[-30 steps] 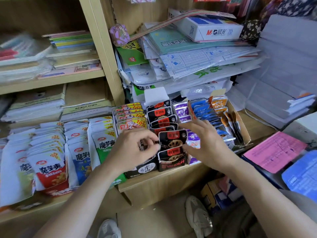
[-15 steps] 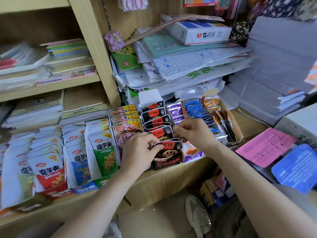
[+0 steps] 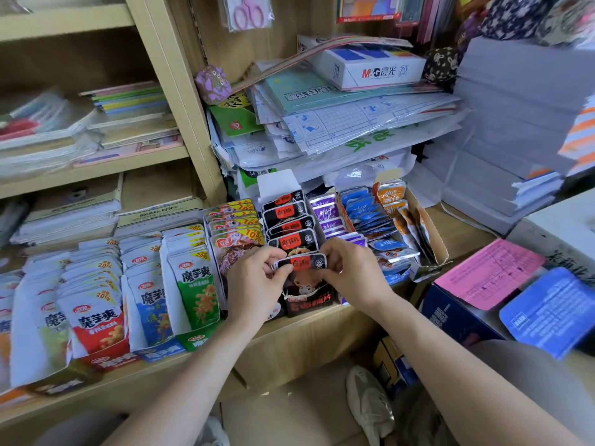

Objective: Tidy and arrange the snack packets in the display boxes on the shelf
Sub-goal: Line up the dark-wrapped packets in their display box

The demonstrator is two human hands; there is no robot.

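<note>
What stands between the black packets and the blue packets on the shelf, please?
A row of purple packets stands between the black packets and the blue packets; the head view shows it.

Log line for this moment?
step: arranging | left hand: pinches black packet | right hand: pinches same packet | location: front of black display box

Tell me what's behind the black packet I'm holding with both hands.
Behind the black packet, pinched by left hand and right hand, more black packets stand in a row back to the box's white flap. Their lower parts are hidden.
</note>
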